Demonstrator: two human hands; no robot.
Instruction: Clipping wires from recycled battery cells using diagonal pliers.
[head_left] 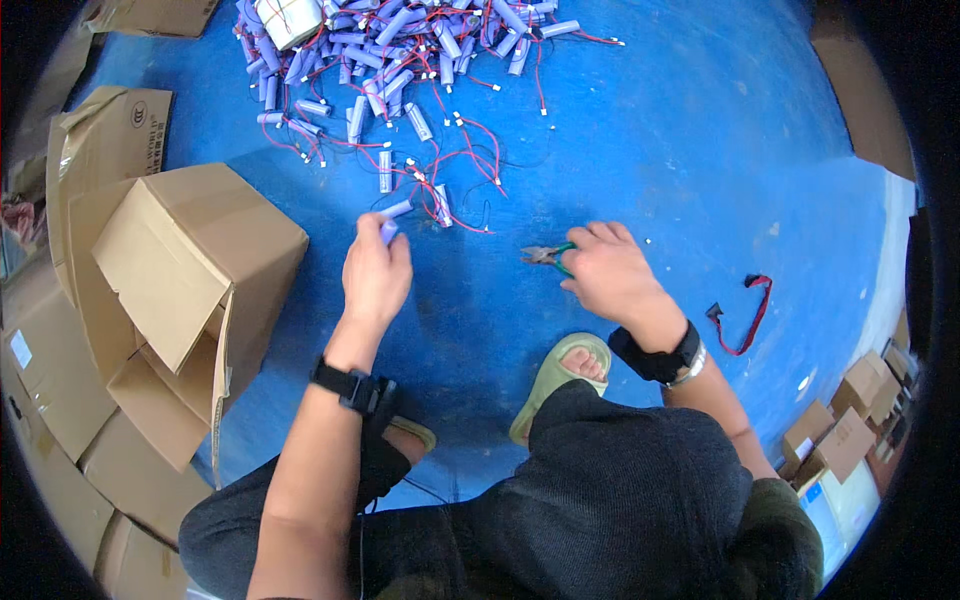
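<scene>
My left hand [374,272] is closed on a purple cylindrical battery [388,233], whose end shows at my fingertips. Just beyond the fingers another purple battery [397,209] lies at a slant; I cannot tell whether the hand touches it. Wrapped round the green handles of a small pair of cutting pliers [545,255], my right hand [612,275] keeps the metal jaws pointed left, toward the left hand. Two batteries with red wires and white plugs, one of them a wired battery [443,206], lie a little farther off.
A large heap of wired batteries [400,50] covers the far floor, with a white bundle [288,20] on it. At left stands an open cardboard box [235,215] beside more cardboard. A red and black cable [762,310] lies at right on the blue floor [660,130].
</scene>
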